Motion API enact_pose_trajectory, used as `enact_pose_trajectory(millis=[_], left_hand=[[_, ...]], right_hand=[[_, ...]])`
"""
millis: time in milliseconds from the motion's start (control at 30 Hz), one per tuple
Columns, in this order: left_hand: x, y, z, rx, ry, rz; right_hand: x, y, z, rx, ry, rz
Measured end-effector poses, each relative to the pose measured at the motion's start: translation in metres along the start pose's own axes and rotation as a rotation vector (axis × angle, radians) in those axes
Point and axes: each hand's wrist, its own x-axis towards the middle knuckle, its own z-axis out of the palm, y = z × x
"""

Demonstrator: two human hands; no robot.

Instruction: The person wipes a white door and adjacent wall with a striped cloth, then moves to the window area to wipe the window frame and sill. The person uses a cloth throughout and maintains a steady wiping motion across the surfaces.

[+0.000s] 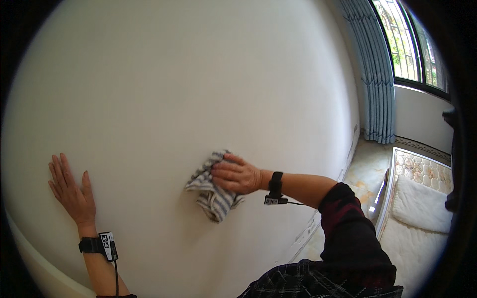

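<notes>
A blue-and-white striped cloth (pixel 214 201) is bunched under my right hand (pixel 238 174), pressed against a white wall (pixel 208 85). Its lower folds hang loose beneath my fingers. Over to the left, my left hand (pixel 74 197) rests on the same wall with its palm towards it, the fingers pointing up and the thumb apart. That hand holds nothing. Each wrist wears a black strap with a small cabled device, one on the left wrist (pixel 108 246) and one on the right (pixel 275 200).
To the right, a bed with a patterned mattress (pixel 421 164) bears a white pillow (pixel 421 205). A pale blue curtain (pixel 378 85) hangs beside a barred window (pixel 402 44). Peeling paint (pixel 307 231) marks the wall's foot above a tiled floor (pixel 367 164).
</notes>
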Motion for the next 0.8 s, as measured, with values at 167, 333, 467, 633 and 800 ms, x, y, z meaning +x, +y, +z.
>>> enact_pose_trajectory(millis=[167, 333, 467, 633, 800], left_hand=[[0.001, -0.001, 0.002, 0.002, 0.038, 0.045], [0.001, -0.003, 0.001, 0.012, 0.055, 0.07], [-0.001, -0.003, 0.0, 0.005, 0.046, 0.06], [0.001, -0.005, 0.002, 0.0, 0.045, 0.038], [0.0, -0.006, 0.004, -0.006, 0.04, 0.046]], right_hand=[[-0.031, 0.096, -0.017, -0.155, -0.006, 0.397], [-0.06, 0.193, -0.052, -0.492, 0.473, 1.052], [-0.079, 0.205, -0.072, -0.599, 0.503, 1.888], [-0.068, 0.153, -0.041, -0.411, 0.713, 1.651], [-0.031, 0.029, 0.014, -0.291, 0.293, 0.903]])
